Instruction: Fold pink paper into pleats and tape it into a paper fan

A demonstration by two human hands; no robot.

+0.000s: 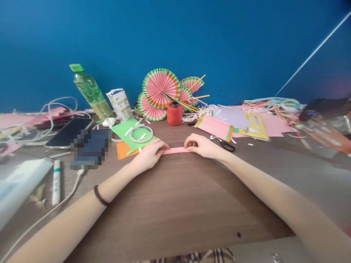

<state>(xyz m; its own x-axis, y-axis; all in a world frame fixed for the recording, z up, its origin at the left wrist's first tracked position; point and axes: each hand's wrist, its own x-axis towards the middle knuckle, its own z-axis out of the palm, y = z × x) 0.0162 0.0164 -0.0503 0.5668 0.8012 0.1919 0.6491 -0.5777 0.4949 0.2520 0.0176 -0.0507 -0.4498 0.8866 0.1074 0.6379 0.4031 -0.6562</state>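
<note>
A narrow pink paper strip (177, 150), which looks folded, lies low over the table between my two hands. My left hand (151, 153) pinches its left end, with thumb and fingers together. At the other end, my right hand (201, 145) grips the strip in the same way. Green paper (128, 133), orange paper (123, 151) and a roll of clear tape (141, 134) are beside my left hand. Black-handled scissors (227, 146) rest just right of my right hand. Behind the strip stands a spool of red thread (174, 114).
Pleated pink-and-green paper fans (161, 89) lean against the blue wall. A pleated pink sheet (215, 126) and a yellow packet (256, 128) lie at the right. On the left are a green bottle (91, 93), a carton (120, 104), phones (70, 132) and a marker (56, 182).
</note>
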